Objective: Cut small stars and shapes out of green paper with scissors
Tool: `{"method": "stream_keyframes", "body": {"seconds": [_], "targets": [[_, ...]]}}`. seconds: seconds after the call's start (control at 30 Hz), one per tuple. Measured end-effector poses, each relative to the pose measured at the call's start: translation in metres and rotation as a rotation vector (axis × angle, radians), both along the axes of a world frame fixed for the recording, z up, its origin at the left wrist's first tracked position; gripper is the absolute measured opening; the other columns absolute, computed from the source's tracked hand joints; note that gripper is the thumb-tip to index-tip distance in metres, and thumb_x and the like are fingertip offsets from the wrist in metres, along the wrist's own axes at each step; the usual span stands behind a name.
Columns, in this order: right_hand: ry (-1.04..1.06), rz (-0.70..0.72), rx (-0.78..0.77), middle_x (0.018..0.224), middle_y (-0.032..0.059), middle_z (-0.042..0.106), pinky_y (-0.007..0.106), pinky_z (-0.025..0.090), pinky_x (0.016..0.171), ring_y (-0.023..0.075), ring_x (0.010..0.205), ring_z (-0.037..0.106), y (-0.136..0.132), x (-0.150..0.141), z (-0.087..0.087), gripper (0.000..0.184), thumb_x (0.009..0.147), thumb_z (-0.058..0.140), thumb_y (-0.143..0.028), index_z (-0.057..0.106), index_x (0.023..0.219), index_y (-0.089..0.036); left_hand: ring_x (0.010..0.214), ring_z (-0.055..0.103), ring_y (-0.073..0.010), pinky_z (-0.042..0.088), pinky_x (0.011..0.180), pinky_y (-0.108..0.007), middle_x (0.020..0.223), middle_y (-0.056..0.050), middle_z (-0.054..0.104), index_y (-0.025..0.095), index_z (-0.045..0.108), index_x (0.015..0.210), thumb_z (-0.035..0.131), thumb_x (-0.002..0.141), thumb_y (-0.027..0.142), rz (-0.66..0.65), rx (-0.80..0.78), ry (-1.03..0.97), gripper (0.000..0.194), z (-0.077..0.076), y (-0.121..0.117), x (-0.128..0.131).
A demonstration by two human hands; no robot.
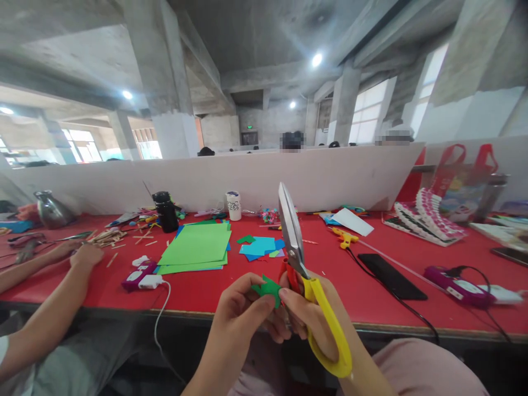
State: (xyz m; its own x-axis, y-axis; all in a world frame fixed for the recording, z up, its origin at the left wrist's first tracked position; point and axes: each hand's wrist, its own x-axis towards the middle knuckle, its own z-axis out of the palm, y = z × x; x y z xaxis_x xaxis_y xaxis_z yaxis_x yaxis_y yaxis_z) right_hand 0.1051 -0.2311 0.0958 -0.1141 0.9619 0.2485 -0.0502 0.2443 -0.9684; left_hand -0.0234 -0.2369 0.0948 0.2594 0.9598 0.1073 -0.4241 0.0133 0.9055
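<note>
A small cut piece of green paper [269, 291] is pinched between the thumb and fingers of my left hand [244, 308], above the table's front edge. Large scissors [330, 324] with a yellow and a red handle are held in my right hand [315, 311]. Their blades point upward and look closed together. My right thumb also reaches the edge of the green paper, close beside my left fingers. Beyond my hands lie blue paper scraps [258, 246] and a small green scrap [246, 239]. Some of my lower fingers are partly hidden behind the paper and the handles.
Green sheets [198, 246] are stacked on the red table [198, 294]. A black bottle [165, 212], white cup [233, 205], yellow glue gun [345, 237] and black phone [391, 276] stand or lie around. At left, a co-worker's hands [84, 256] are near wooden sticks.
</note>
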Motion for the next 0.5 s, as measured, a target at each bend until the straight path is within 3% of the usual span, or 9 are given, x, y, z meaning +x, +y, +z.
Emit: {"method": "stream_keyframes", "body": {"seconds": [0.17,0.27,0.33,0.4,0.5], "targets": [[-0.046,-0.060,0.037,0.042,-0.0083,0.043,0.018,0.030,0.031,0.0074,0.030,0.036,0.000,-0.001,-0.005,0.025,0.075,0.058,-0.040,0.048,0.062,-0.021,0.041,0.059,-0.0106,0.046,0.042,-0.019,0.054,-0.002,0.065,0.012,0.063,0.067,0.067,0.072,0.025,-0.029,-0.024,0.003,0.014,-0.001,0.003,0.001],[0.004,0.002,0.055,0.043,-0.0101,0.033,0.019,0.024,0.033,0.0065,0.033,0.028,-0.004,0.013,-0.013,0.037,0.079,0.056,-0.055,0.050,0.066,-0.021,0.040,0.058,-0.0102,0.045,0.041,-0.018,0.053,-0.001,0.063,0.012,0.063,0.065,0.070,0.071,0.028,0.018,-0.027,0.013,0.019,0.006,0.003,0.001],[-0.096,0.061,0.088,0.047,-0.0081,0.034,0.021,0.022,0.035,0.0077,0.037,0.029,-0.011,0.025,-0.019,0.049,0.074,0.054,-0.068,0.050,0.065,-0.020,0.041,0.059,-0.0110,0.044,0.041,-0.019,0.053,-0.001,0.063,0.013,0.062,0.065,0.071,0.070,0.029,0.055,-0.019,0.019,0.019,0.013,0.001,-0.001],[-0.172,0.097,0.071,0.055,-0.0053,0.038,0.022,0.025,0.037,0.0088,0.042,0.030,-0.021,0.037,-0.026,0.056,0.068,0.053,-0.075,0.053,0.066,-0.019,0.042,0.059,-0.0116,0.044,0.041,-0.019,0.054,-0.001,0.063,0.014,0.060,0.068,0.069,0.072,0.028,0.070,0.010,0.036,0.017,0.019,-0.001,-0.003],[-0.257,0.116,0.046,0.056,-0.0041,0.041,0.023,0.033,0.045,0.0121,0.047,0.035,-0.036,0.050,-0.037,0.049,0.070,0.056,-0.068,0.058,0.077,-0.020,0.044,0.060,-0.0123,0.045,0.043,-0.020,0.054,0.000,0.062,0.016,0.059,0.072,0.062,0.078,0.028,0.060,0.087,0.084,0.014,0.025,-0.005,-0.006]]}}
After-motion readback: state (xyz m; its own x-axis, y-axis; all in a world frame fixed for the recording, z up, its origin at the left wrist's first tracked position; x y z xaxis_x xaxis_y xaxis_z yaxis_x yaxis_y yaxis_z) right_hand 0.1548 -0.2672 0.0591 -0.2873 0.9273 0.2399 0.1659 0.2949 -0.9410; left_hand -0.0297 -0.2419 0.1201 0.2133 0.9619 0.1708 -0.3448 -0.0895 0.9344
